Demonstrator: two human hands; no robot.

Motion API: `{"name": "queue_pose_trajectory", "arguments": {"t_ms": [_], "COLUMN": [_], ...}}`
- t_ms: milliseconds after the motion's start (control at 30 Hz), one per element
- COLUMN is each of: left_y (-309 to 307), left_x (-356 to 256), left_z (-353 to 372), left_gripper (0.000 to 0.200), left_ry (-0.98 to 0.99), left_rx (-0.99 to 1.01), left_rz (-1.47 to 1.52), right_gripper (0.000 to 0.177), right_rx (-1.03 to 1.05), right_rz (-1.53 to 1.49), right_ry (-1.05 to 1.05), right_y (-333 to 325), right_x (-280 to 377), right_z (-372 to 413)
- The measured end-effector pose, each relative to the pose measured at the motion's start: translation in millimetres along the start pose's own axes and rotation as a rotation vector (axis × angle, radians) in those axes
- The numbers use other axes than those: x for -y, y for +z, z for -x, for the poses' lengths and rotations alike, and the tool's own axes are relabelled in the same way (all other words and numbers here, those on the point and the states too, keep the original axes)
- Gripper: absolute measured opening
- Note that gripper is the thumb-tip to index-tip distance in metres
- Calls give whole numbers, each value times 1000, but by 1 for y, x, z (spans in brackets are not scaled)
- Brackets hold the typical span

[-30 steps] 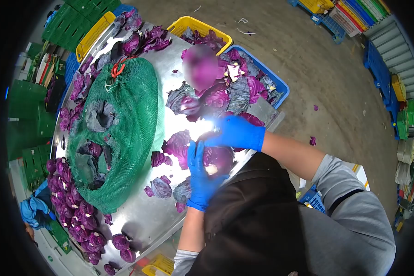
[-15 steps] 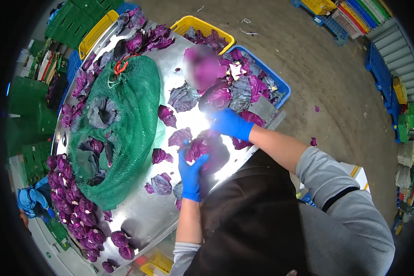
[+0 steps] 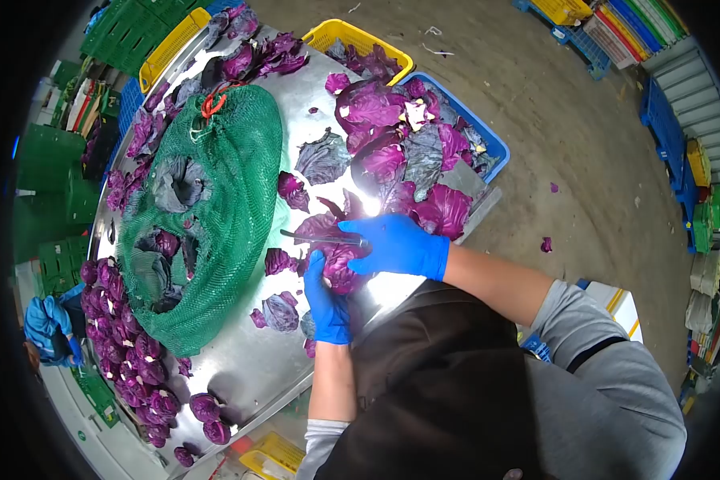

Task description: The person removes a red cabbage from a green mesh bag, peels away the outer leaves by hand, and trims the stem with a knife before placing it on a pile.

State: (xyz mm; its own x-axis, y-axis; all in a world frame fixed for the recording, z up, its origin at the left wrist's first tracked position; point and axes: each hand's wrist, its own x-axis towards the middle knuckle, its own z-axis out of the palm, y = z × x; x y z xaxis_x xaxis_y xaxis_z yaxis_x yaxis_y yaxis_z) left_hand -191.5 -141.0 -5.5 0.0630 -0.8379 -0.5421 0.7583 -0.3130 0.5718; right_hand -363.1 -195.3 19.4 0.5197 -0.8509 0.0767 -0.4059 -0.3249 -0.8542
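Observation:
My left hand (image 3: pixel 326 306), in a blue glove, is closed around the side of a red cabbage (image 3: pixel 342 272) above the metal table. A knife (image 3: pixel 322 238) is in my gloved right hand (image 3: pixel 402 246), its thin blade pointing left across the top of the cabbage. Loose purple leaves lie around both hands, among them a broad leaf (image 3: pixel 448 210) by the right wrist and a pale-veined leaf (image 3: pixel 280 312) left of my left hand. A green mesh bag (image 3: pixel 244 176) with dark leaves showing in its openings rests on the table to the left.
Trimmed cabbages (image 3: pixel 124 344) are piled along the table's left edge. At the far end stand a yellow crate (image 3: pixel 404 58) and a blue crate (image 3: pixel 500 152) holding leaves. Another person in blue (image 3: pixel 48 324) is beyond the table at left. Stacked crates (image 3: pixel 664 144) line the right wall.
A blurred purple leaf in the air near the blue crate is gone from there. My right hand has come down and left over the cabbage, and the knife blade now shows.

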Motion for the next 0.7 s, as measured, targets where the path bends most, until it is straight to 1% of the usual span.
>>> {"name": "queue_pose_trajectory", "arguments": {"t_ms": [33,67,133,167,200,233,267,333,367,400,433,467,500,533,567,633,700], "left_y": [2,-1,-1,-2,-1,1,3,9,10,3,-8,-17,-16,-11,-9,-9,-2], "left_x": [0,3,5,5,4,3,3,1,0,0,-2,-2,-4,-9,-10,-9,-10], "left_z": [-1,-7,-9,-10,-9,-8,-6,-3,-1,-3,-5,-7,-4,0,3,3,-1], "left_gripper": [39,38,38,37,37,37,37,37,37,37,48,59,59,66,72,73,76], "left_ry": [-6,10,15,25,26,24,22,29,31,32,-24,-81,-83,-168,-254,-274,-307], "left_rx": [12,20,4,-22,-22,-70,-117,-118,-120,-118,-49,19,15,17,16,-13,-48], "left_rz": [-4,-26,-65,-106,-110,-109,-106,-93,-84,-83,-2,78,78,232,389,415,464], "right_gripper": [61,61,51,51,46,43,43,35,35,33,30,30,35,40,40,60,77], "right_rx": [72,65,185,182,119,57,58,1,3,-89,-183,-182,-44,99,108,-278,-168], "right_rz": [2,7,38,36,110,184,183,179,178,259,339,337,394,449,447,78,126], "right_ry": [46,48,129,130,75,21,21,261,261,217,173,175,365,552,553,26,-83], "right_y": [-4,-8,-16,-10,1,1,-3,-27,-28,-27,-30,-35,-45,-54,-52,-32,-6], "right_x": [-2,0,4,-8,-30,-36,-41,-31,-39,-52,-54,-56,-46,-38,-28,-2,10], "right_z": [-1,-2,-3,-3,-2,-4,-2,-4,-1,1,0,-2,-7,-11,-10,-6,-5]}}
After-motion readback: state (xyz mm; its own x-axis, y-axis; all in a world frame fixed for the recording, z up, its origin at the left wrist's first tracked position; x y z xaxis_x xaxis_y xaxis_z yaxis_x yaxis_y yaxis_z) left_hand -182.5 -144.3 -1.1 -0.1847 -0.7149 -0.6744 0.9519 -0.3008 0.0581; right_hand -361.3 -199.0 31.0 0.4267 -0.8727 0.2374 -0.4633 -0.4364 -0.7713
